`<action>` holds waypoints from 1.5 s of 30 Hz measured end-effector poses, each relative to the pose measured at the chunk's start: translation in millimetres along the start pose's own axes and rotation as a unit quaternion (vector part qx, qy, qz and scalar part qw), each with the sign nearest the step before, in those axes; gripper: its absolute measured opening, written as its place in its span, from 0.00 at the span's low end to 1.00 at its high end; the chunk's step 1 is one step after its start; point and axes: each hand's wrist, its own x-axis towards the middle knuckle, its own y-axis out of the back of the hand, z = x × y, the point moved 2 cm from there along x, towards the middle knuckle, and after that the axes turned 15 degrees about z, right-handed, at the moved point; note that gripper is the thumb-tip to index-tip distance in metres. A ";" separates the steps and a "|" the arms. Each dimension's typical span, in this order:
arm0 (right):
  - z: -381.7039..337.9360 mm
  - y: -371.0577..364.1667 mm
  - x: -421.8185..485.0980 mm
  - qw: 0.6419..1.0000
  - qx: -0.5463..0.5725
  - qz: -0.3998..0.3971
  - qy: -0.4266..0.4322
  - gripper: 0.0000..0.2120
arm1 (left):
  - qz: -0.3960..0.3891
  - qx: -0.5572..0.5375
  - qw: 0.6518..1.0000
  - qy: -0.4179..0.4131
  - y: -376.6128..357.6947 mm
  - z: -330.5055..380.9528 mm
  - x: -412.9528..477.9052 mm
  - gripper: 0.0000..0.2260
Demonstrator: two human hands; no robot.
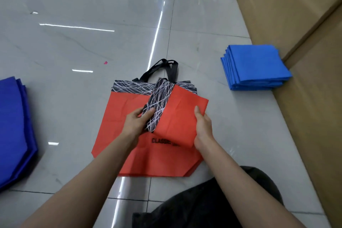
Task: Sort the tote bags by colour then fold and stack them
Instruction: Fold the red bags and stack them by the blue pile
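A folded red tote bag with a black band of white scribble lines is held above the floor between both hands. My left hand grips its patterned end, thumb on top. My right hand grips its red right edge. Beneath it, unfolded red tote bags lie flat on the tiles, black handles pointing away. A neat stack of folded light blue bags sits at the right. A pile of dark blue bags lies at the left edge.
Brown cardboard boxes run along the right side, close behind the light blue stack. Glossy grey floor tiles stretch ahead. My dark-clothed knee is at the bottom. A small pink scrap lies on the floor.
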 end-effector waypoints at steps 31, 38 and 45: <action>-51.9 166.0 139.4 0.911 0.141 0.383 -0.064 0.17 | -0.153 0.253 0.955 -0.005 -211.3 -69.1 -13.0 0.10; -38.7 170.0 126.7 0.921 0.274 0.240 -0.142 0.09 | -0.138 0.272 0.952 0.013 -261.3 -75.4 -33.7 0.20; -60.8 199.0 153.5 0.985 0.112 0.132 -0.011 0.21 | -0.212 0.336 0.912 -0.098 -264.1 -43.9 -8.0 0.23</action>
